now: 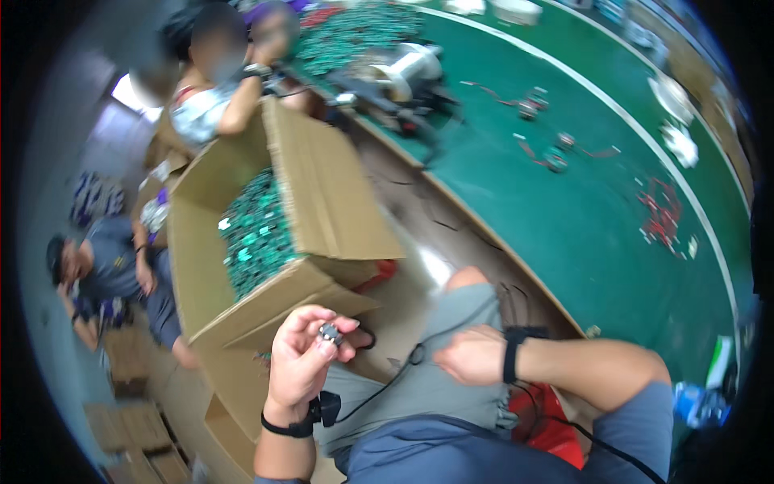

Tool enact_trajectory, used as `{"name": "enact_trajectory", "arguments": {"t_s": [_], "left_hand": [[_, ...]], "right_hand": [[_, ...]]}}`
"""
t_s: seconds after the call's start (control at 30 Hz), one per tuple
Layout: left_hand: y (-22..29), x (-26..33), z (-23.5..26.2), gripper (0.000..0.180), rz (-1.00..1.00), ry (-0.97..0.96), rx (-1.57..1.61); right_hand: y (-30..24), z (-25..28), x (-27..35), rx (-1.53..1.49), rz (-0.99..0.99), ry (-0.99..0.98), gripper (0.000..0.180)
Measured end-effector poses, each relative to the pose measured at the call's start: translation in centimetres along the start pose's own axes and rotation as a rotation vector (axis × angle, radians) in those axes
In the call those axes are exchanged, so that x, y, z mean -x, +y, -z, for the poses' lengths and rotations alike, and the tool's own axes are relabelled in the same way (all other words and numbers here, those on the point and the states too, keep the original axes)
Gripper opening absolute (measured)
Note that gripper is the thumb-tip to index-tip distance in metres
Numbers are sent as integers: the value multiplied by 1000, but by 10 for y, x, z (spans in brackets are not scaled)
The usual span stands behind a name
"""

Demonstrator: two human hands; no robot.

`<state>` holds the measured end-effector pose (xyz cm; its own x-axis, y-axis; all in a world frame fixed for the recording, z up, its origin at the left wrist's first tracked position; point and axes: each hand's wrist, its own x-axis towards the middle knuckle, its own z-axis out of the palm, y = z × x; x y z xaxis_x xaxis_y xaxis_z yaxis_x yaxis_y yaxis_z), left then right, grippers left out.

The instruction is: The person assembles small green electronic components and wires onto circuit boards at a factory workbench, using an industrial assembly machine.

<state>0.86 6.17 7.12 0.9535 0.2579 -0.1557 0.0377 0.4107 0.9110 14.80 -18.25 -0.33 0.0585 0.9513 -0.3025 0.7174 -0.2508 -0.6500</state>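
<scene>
My left hand (298, 351) is raised beside the near flap of a big cardboard box (326, 181). Its thumb and fingers pinch a small dark electronic part with light metallic spots (329, 332). Inside the box lies a heap of small green circuit boards (258, 234). My right hand (474, 355) rests over my thigh with its fingers curled under; whatever it may hold is hidden. Both wrists wear black bands, with a cable running from the left one across my lap.
A green table (556, 234) stretches along the right. On it are a wire spool (411, 68), small motor-like parts with red wires (556, 157), a red wire bundle (661, 214) and a green pile (355, 36). Co-workers sit at the left (117, 250) and beyond the box (201, 113).
</scene>
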Motion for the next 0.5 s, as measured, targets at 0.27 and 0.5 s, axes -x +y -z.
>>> {"name": "enact_trajectory", "arguments": {"t_s": [0.27, 0.5], "left_hand": [[135, -5, 69, 36, -141, 250, -467], [186, -89, 138, 32, 23, 285, -782]], "right_hand": [[-1, 2, 3, -54, 56, 48, 19], [-3, 20, -5, -90, 13, -26, 15]]}}
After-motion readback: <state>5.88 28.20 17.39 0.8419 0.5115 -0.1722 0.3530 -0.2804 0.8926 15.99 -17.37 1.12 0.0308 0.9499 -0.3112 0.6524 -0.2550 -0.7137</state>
